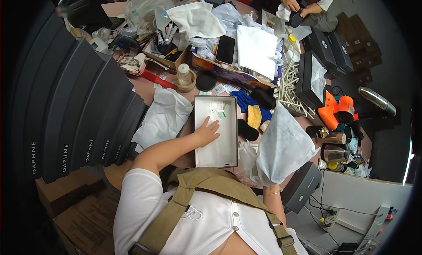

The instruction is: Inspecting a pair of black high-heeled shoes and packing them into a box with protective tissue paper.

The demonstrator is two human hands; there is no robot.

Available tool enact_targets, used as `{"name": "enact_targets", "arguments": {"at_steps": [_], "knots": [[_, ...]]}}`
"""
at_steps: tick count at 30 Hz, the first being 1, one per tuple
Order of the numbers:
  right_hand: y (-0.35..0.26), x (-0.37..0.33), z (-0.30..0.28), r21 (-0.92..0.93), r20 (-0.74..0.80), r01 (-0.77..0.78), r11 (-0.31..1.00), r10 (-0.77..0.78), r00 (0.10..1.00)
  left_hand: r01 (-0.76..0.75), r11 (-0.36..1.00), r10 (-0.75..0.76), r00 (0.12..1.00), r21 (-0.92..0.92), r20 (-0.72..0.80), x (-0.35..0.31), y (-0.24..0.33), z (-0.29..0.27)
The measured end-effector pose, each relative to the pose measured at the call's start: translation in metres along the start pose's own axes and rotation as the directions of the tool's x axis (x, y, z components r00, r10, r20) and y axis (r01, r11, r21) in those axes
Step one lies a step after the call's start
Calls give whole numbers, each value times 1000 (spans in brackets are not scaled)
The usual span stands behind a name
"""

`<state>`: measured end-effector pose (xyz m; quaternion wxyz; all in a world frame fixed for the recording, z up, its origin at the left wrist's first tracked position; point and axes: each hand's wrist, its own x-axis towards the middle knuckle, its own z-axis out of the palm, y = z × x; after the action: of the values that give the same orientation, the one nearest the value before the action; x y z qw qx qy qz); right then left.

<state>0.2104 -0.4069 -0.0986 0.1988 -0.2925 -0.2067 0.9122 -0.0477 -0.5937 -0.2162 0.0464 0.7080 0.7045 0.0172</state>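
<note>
In front of me lies an open shallow box (215,151) with a white inside and dark edges. Small green-and-white packets (218,109) are at its far end. My left hand (207,132) reaches into the box with fingers spread and nothing in them. To the right, a white sheet of wrapping paper (283,143) is raised in a peak from my right hand, covering its fingers; only the wrist shows below. Between box and sheet lies a black shoe-shaped piece (247,130). Beside it are a yellow cloth (254,117) and a blue cloth (242,100).
Stacked dark boxes (83,110) rise at the left, beside crumpled white paper (162,114). Ahead are a phone (225,49), a jar (183,74) and a heap of white sticks (288,85). An orange heat gun (336,109) sits right. Across the table, another person's hands (299,8) hold a dark item.
</note>
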Motion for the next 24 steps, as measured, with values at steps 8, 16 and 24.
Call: {"name": "enact_targets", "arguments": {"at_steps": [8,16,24], "knots": [[13,29,25,-244,149,40,969,-4,989,109,905,-325,801,-412,-503,8,-45,-91],[153,99,9,-823,413,477,-307,253,875,133,879,-464,459,-458,-758,-11,-49,-160],[85,25,106,-746,542,587,-316,224,810,187,920,-186,982,-344,35,-16,13,-27]]}}
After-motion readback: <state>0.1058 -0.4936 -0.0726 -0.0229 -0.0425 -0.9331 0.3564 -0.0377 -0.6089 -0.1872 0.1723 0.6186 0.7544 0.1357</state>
